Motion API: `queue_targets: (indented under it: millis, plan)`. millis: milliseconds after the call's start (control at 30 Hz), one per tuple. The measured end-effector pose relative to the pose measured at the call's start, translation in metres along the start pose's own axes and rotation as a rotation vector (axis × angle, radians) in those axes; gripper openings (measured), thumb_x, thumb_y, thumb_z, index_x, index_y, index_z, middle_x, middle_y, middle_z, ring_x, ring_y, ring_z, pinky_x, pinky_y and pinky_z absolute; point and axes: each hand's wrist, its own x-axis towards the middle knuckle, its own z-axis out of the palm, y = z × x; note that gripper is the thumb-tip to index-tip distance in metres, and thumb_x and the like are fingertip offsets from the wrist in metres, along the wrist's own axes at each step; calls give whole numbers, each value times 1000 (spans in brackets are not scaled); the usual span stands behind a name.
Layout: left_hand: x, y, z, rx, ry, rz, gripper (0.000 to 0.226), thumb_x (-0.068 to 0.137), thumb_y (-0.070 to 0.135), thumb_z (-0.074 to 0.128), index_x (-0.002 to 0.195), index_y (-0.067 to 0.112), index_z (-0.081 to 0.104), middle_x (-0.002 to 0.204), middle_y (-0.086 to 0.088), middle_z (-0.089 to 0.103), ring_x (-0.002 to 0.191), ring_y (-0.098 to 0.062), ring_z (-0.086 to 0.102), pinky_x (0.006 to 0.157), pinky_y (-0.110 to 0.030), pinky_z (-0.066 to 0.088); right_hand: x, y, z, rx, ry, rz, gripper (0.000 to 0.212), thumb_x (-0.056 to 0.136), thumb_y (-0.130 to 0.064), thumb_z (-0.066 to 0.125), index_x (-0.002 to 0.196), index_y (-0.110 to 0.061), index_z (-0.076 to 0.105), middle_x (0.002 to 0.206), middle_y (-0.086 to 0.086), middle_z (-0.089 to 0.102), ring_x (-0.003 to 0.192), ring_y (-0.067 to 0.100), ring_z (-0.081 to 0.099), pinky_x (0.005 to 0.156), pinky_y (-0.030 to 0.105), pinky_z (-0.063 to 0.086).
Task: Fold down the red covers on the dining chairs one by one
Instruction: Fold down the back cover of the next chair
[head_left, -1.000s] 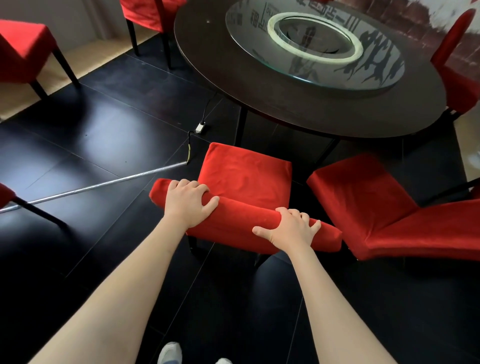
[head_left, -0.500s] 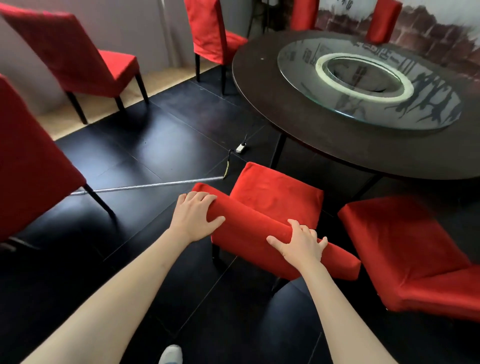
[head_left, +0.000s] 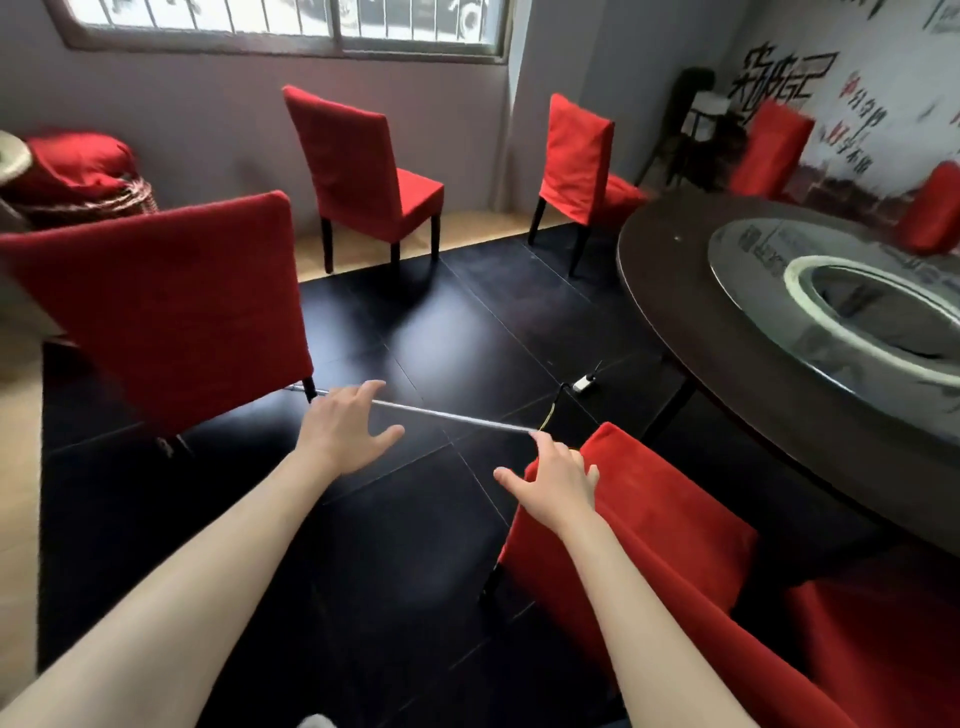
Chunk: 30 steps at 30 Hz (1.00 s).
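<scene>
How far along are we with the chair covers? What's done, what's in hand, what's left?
Done, apparently: the chair by the table, its cover rolled low. In hand: nothing gripped; the left hand is open in the air towards the near left chair, while the right hand rests open at the finished chair's edge. Left: that chair, plus two upright covered chairs by the wall.

Both bare forearms reach forward from the bottom of the view, the left from the lower left corner, the right from lower centre. The left hand (head_left: 345, 426) hangs in the air, palm down, fingers spread and relaxed, thumb pointing right, holding nothing. The right hand (head_left: 556, 480) is also palm down, fingers loosely extended, thumb stretched out to the left.
</scene>
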Motion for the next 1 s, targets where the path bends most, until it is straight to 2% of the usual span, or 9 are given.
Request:
queue_targets:
  millis: [300,633,833,1000]
  plan:
    - [16,-154,-54,53,52,-284,69,82,60,59,140,24,42,128,-3,59,118,-25,54,95,-37,41,76,-168,27,-41,-38,-211,77,84,-67,54,146,-26,33,142,2,47,134,27,37,113,54,21]
    - [39,-246,-81,-10,131,-437,69,83,58,60,140,23,43,126,-1,60,117,-23,55,97,-38,42,134,-306,79,-76,-150,-412,75,85,-67,52,145,-27,33,141,0,48,133,23,37,113,52,21]
    - [98,-291,-98,46,201,-472,69,82,58,60,139,22,45,124,-2,61,114,-23,56,98,-38,40,201,-368,94,-67,-186,-522,78,84,-67,51,147,-26,31,143,-2,46,135,22,35,113,54,20]
    - [177,-324,-120,85,285,-502,66,80,56,63,135,21,50,122,-4,62,113,-26,56,97,-39,38,283,-422,92,-65,-148,-605,76,83,-67,52,146,-27,34,142,-1,46,135,23,34,114,56,18]
